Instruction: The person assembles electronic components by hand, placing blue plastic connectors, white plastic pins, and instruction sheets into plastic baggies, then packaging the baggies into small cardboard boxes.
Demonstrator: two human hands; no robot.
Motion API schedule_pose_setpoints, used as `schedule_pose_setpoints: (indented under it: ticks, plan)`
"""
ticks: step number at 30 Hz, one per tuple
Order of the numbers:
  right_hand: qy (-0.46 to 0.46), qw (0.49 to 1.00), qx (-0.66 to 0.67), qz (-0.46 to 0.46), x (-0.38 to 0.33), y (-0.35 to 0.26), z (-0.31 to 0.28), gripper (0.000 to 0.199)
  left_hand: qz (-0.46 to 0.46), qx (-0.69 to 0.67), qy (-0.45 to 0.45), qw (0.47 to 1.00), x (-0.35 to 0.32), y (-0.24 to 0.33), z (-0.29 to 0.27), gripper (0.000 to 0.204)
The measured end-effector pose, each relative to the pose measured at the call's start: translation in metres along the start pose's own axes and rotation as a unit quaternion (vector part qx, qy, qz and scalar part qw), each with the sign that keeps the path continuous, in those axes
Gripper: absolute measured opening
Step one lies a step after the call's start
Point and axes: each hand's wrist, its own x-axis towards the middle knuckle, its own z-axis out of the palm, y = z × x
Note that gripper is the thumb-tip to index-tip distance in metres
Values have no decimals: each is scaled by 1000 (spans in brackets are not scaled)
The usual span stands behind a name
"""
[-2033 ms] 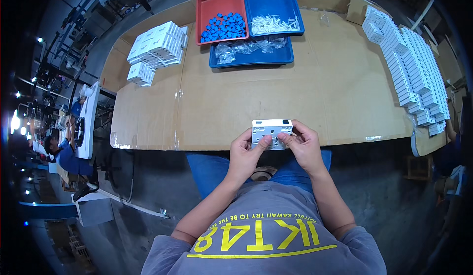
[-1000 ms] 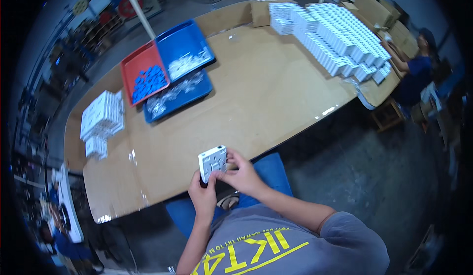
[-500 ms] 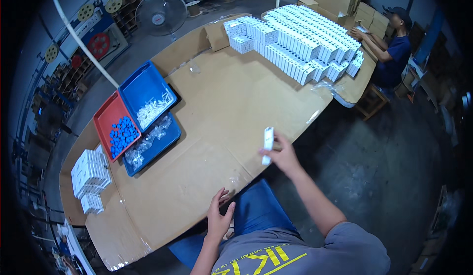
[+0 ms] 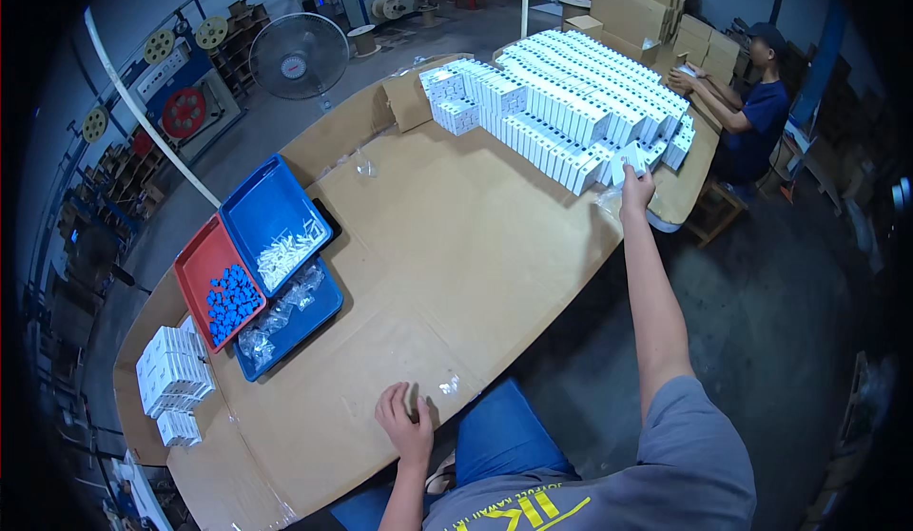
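My right hand (image 4: 637, 192) reaches out to the near right corner of a large stack of white boxes (image 4: 556, 141). Its fingers grip a flat white box (image 4: 625, 164) against the stack's front row; whether the box rests on the others, I cannot tell. Over the near edge of the cardboard-covered table (image 4: 428, 246) is my left hand (image 4: 406, 422), its fingers loosely bent and apart, with nothing in it.
At left, a blue tray (image 4: 249, 182) holds white plastic pieces, a red tray (image 4: 193, 263) blue parts, and a lower blue tray (image 4: 328, 301) clear bags. A smaller white stack (image 4: 171, 369) stands near left. A co-worker (image 4: 761, 103) sits beyond the big stack; a fan (image 4: 298, 58) stands behind.
My right hand has carried the white box from above the near table edge forward and right to the large stack. My left hand has moved slightly left and down, over the table edge.
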Motion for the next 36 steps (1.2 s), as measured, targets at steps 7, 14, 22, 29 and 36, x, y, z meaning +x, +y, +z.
schedule_pose_setpoints:
  ticks: [7,14,22,29,36]
  plan:
    - [60,991,-117,-3,53,32,53,41,6,52,-30,998,-4,1,-1,37]
    - [5,981,-186,-51,25,40,111,58,-1,96,-30,995,-5,-5,-7,38]
    - [-14,954,-265,-139,40,41,96,59,6,101,-36,994,-4,1,3,37]
    - [-70,943,-300,-129,41,96,120,55,-34,148,-27,988,-8,-5,-8,38]
    - [-72,910,-360,-193,14,74,55,51,-20,87,-17,996,3,-7,-17,38]
